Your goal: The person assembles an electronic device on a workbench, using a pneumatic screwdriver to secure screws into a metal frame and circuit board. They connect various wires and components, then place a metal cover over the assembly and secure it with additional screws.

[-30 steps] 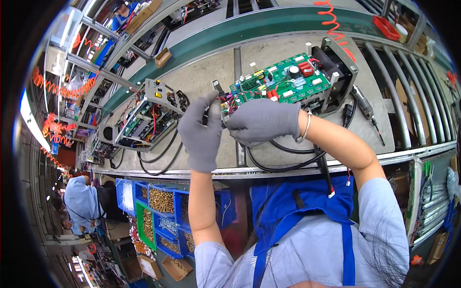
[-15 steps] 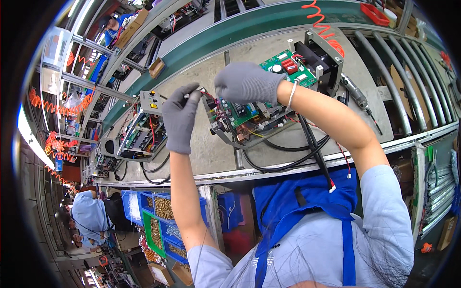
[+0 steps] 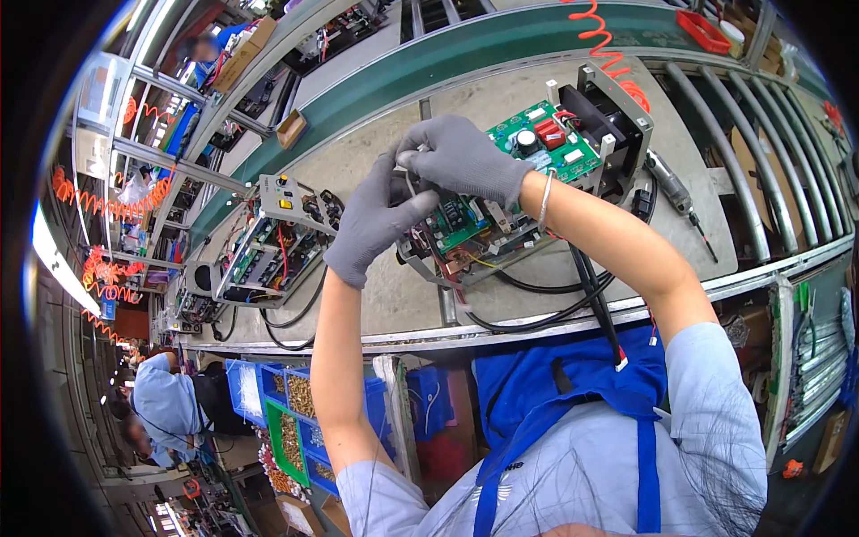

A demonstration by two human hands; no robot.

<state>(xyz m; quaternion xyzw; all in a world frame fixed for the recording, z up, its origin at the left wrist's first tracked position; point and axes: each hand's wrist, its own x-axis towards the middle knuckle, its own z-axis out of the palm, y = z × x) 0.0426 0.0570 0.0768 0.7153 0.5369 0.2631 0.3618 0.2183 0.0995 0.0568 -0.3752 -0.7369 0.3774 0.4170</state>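
You wear grey knit gloves on your left hand [image 3: 374, 224] and right hand [image 3: 465, 161]. Thin bangle at your right wrist. Short pale-blue sleeves, forearms bare. Blue apron with straps over your shirt.

Both the left hand [image 3: 371, 228] and the right hand [image 3: 465, 161] wear grey knitted cloth gloves, matt and slightly fuzzy. The circuit board [image 3: 528, 157] under them has a glossy green lacquered face with shiny red and black plastic parts, seated in a dull grey metal frame [image 3: 617, 98]. Black cables [image 3: 537, 318] trailing near the bench edge look like smooth rubbery plastic. The workbench top [image 3: 376, 161] is a matt, scuffed grey-beige sheet with a bright metal rim. A thin shiny metal bangle [image 3: 543, 201] circles the right wrist. The apron [image 3: 573, 394] is plain blue woven cloth over a pale blue shirt. The bins [image 3: 268, 394] at the near left are glossy blue plastic
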